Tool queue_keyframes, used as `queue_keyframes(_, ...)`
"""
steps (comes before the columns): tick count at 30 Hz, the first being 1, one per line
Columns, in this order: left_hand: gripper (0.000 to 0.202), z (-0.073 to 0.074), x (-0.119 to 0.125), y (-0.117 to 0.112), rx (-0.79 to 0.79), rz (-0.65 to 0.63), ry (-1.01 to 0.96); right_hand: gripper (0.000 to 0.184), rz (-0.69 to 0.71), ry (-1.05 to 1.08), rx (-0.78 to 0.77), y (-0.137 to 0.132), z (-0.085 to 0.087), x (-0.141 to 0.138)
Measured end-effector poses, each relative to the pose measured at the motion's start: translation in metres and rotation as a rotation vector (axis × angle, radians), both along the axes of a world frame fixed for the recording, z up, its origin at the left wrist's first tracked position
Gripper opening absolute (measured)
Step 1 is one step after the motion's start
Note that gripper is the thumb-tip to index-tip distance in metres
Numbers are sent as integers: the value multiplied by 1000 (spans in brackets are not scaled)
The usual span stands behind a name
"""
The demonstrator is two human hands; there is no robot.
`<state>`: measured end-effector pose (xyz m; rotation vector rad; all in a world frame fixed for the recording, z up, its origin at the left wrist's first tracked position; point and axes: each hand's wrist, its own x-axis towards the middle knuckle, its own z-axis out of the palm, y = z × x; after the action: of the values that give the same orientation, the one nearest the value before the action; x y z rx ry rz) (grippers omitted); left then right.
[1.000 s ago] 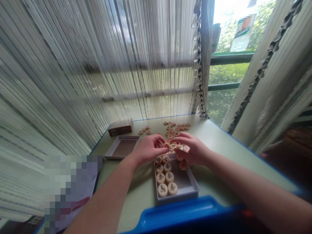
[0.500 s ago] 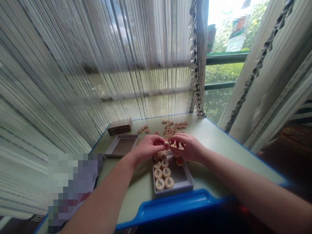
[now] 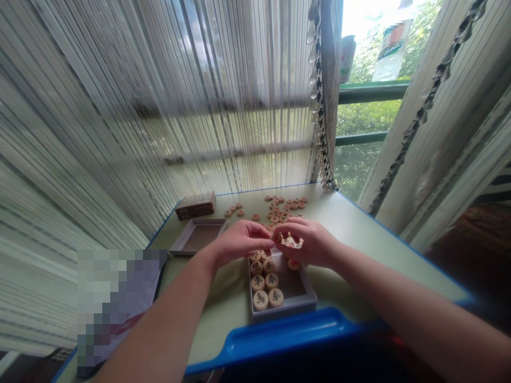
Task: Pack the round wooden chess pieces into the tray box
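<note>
A shallow grey box [image 3: 300,301] stands near the table's front edge with several round wooden chess pieces [image 3: 265,282] lined up along its left side. My left hand [image 3: 237,242] hovers over the box's far end, fingers curled in a pinch on a wooden piece. Facing it, my right hand [image 3: 309,242] is cupped around several more pieces [image 3: 291,242]; the fingertips of both hands nearly touch. One reddish piece [image 3: 294,264] lies in the box under my right hand.
More loose pieces [image 3: 282,206] are scattered at the table's far side. A second grey tray [image 3: 197,235] and a brown folded board [image 3: 195,206] sit at the back left. A blue plastic edge [image 3: 279,336] runs along the front. Striped curtains hang behind; a blurred patch lies at left.
The camera view has shifted a little. Both hands have stayed over the box's far end, dropping slightly lower and closer to it; my right hand still cups pieces.
</note>
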<state>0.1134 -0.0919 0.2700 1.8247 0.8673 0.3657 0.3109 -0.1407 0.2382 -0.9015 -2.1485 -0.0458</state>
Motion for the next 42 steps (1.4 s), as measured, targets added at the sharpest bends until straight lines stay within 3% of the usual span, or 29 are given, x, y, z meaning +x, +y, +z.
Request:
queue_keyframes(3, 38, -2, -2, 6, 101, 45, 36, 15, -36, -17, 16, 0, 3, 4)
queue_keyframes(8, 37, -9, -10, 20, 619, 354, 295, 15, -177, 5, 47, 6, 12, 22)
queue_keyframes(11, 43, -11, -12, 23, 807, 458, 387, 15, -263, 20, -24, 2, 18, 29)
queue_keyframes(16, 51, -15, -13, 25, 929, 459, 329, 8, -322, 24, -360, -32, 16, 15)
queue_keyframes(22, 46, -26, -6, 26, 1102, 363, 285, 12, -327, 243, -316, -59, -15, -4)
queue_keyframes(28, 41, -26, -1, 15, 1158, 394, 218, 16, -399, 295, -188, -61, -31, -7)
queue_keyframes(33, 41, -24, -4, 13, 1160, 460, 287, 16, -369, 248, -247, -59, -31, -8)
queue_keyframes(42, 38, -29, -6, 18, 1024, 395, 476, 12, -416, 201, -254, -60, -31, -12)
